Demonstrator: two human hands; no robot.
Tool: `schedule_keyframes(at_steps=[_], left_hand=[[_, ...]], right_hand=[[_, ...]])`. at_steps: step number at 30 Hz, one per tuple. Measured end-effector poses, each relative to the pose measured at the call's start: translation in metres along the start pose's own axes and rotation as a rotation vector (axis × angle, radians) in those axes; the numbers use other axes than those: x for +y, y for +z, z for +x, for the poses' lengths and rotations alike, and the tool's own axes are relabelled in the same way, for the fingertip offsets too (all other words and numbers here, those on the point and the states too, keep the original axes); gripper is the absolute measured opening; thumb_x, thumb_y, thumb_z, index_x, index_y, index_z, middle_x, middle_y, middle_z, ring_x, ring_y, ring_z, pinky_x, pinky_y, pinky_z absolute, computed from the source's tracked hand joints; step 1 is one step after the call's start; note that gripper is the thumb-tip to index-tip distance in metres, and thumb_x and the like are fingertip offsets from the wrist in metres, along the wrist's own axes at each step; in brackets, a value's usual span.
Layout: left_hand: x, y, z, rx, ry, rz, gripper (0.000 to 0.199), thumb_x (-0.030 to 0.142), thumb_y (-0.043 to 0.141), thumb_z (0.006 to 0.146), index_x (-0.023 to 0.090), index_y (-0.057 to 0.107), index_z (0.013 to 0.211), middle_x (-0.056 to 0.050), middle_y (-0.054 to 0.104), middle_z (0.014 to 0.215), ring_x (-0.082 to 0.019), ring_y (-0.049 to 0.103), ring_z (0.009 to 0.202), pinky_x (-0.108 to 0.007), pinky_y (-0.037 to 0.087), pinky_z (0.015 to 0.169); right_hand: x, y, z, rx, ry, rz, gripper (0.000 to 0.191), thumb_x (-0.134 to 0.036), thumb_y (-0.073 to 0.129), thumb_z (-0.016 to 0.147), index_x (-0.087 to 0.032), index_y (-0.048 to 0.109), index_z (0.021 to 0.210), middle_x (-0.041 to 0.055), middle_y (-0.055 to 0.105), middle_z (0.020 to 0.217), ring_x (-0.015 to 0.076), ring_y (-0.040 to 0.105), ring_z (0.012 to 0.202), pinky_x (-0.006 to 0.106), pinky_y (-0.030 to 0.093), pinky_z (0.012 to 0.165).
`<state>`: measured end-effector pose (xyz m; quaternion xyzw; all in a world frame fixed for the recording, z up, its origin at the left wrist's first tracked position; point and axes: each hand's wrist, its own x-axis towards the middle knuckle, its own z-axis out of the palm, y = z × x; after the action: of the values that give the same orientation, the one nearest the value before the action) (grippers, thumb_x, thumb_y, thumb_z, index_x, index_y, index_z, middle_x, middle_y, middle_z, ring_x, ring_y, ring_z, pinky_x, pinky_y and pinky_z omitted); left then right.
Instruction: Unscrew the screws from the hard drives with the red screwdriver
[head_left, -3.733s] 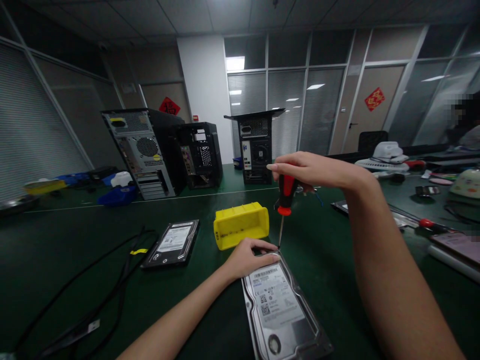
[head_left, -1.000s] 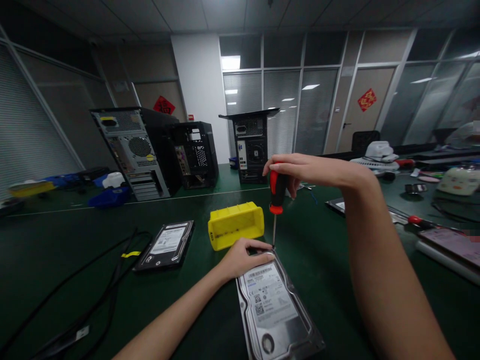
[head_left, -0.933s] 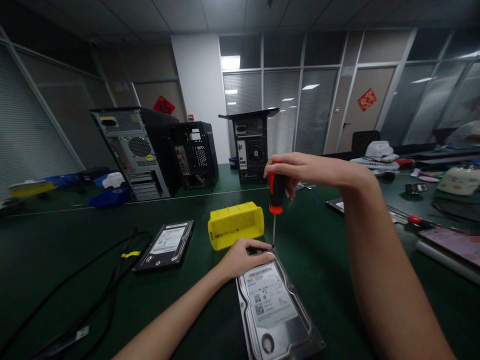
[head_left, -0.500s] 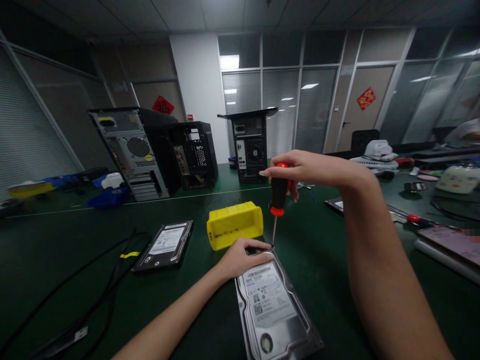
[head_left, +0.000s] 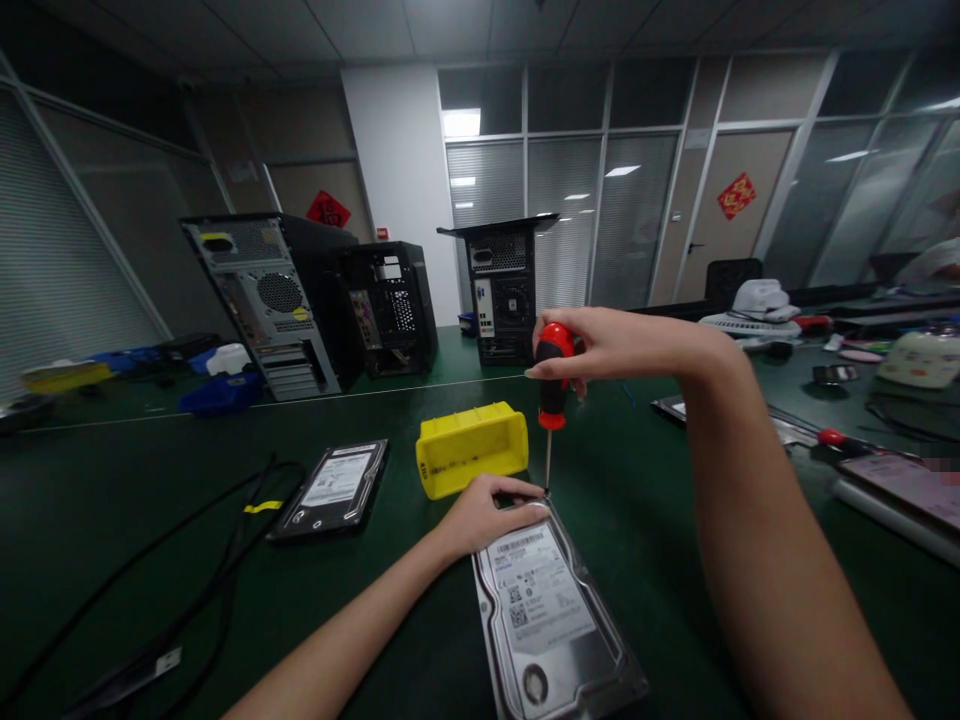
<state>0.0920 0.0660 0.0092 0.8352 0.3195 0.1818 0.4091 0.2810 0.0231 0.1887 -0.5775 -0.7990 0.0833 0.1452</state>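
A silver hard drive [head_left: 547, 620] lies label up on the green table in front of me. My left hand [head_left: 491, 515] grips its far end, fingers and thumb laid across the top edge. A red and black screwdriver [head_left: 553, 375] stands almost upright, its tip at the drive's far right corner. Closed round its handle from above is my right hand [head_left: 581, 345], the wrist bent high. The screw under the tip is too small to make out. Just behind the drive a yellow plastic bin [head_left: 472, 450] rests on its side.
A second hard drive [head_left: 334, 490] lies to the left, near black cables [head_left: 232, 540]. Several computer cases [head_left: 300, 300] stand at the back. On the right are another screwdriver [head_left: 836, 440], a pinkish flat device [head_left: 907, 490] and a cream-coloured object [head_left: 919, 360].
My right hand has shifted its fingers and turned slightly around the screwdriver handle, which now stands a bit more upright. My left hand and the hard drive stay in place.
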Motion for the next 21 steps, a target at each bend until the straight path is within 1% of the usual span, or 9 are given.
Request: schedule_keyframes(at_steps=[4,9,12,14,17,19,21], left_hand=[[-0.002,0.000,0.001,0.006,0.002,-0.010,0.042,0.046,0.062,0.077,0.019,0.068,0.108,-0.005,0.069,0.107,-0.020,0.062,0.090,-0.027,0.044,0.076],[-0.007,0.003,0.003,-0.001,0.001,-0.031,0.040,0.046,0.062,0.077,0.020,0.069,0.107,-0.003,0.070,0.096,-0.017,0.061,0.078,-0.024,0.042,0.068],[-0.007,0.004,0.003,0.003,0.017,-0.020,0.039,0.046,0.061,0.078,0.021,0.069,0.107,-0.003,0.070,0.092,-0.016,0.059,0.074,-0.024,0.041,0.066],[-0.007,0.003,0.002,0.007,0.022,-0.015,0.038,0.046,0.061,0.078,0.021,0.070,0.106,-0.003,0.070,0.092,-0.015,0.059,0.073,-0.023,0.040,0.065],[-0.007,0.001,0.002,0.003,0.014,-0.010,0.039,0.047,0.062,0.078,0.022,0.070,0.106,-0.003,0.070,0.091,-0.015,0.057,0.071,-0.023,0.039,0.063],[-0.009,0.000,0.003,-0.008,0.011,-0.024,0.038,0.046,0.061,0.079,0.021,0.070,0.106,-0.003,0.070,0.091,-0.014,0.057,0.070,-0.022,0.038,0.061],[-0.011,0.000,0.004,-0.025,0.011,-0.048,0.037,0.044,0.060,0.080,0.021,0.070,0.106,-0.003,0.070,0.090,-0.013,0.056,0.068,-0.022,0.037,0.059]], right_hand=[[0.000,-0.004,-0.003,0.065,-0.026,-0.049,0.045,-0.057,0.057,0.073,-0.017,0.056,0.093,0.0043,0.063,0.085,0.0154,0.061,0.069,0.027,0.046,0.055],[0.003,-0.009,-0.015,0.130,-0.082,0.061,0.041,-0.053,0.057,0.076,-0.017,0.055,0.096,0.0015,0.063,0.082,0.0123,0.061,0.065,0.024,0.047,0.055],[0.000,-0.011,-0.018,0.162,-0.145,0.069,0.042,-0.052,0.058,0.076,-0.018,0.054,0.100,0.0019,0.062,0.086,0.0116,0.061,0.066,0.023,0.047,0.055],[-0.002,-0.010,-0.017,0.123,-0.204,0.087,0.040,-0.049,0.058,0.077,-0.018,0.054,0.102,0.0024,0.062,0.092,0.0108,0.061,0.067,0.022,0.048,0.056],[-0.004,-0.007,-0.009,0.018,-0.283,0.122,0.036,-0.044,0.058,0.078,-0.018,0.056,0.103,0.0033,0.060,0.099,0.0103,0.062,0.071,0.021,0.050,0.058],[-0.005,-0.004,-0.003,-0.031,-0.308,0.111,0.035,-0.043,0.059,0.078,-0.018,0.057,0.103,0.0034,0.060,0.100,0.0108,0.061,0.074,0.021,0.050,0.060],[-0.005,-0.001,0.002,-0.035,-0.328,0.060,0.035,-0.042,0.059,0.078,-0.017,0.059,0.102,0.0032,0.060,0.097,0.0113,0.060,0.076,0.022,0.048,0.061]])
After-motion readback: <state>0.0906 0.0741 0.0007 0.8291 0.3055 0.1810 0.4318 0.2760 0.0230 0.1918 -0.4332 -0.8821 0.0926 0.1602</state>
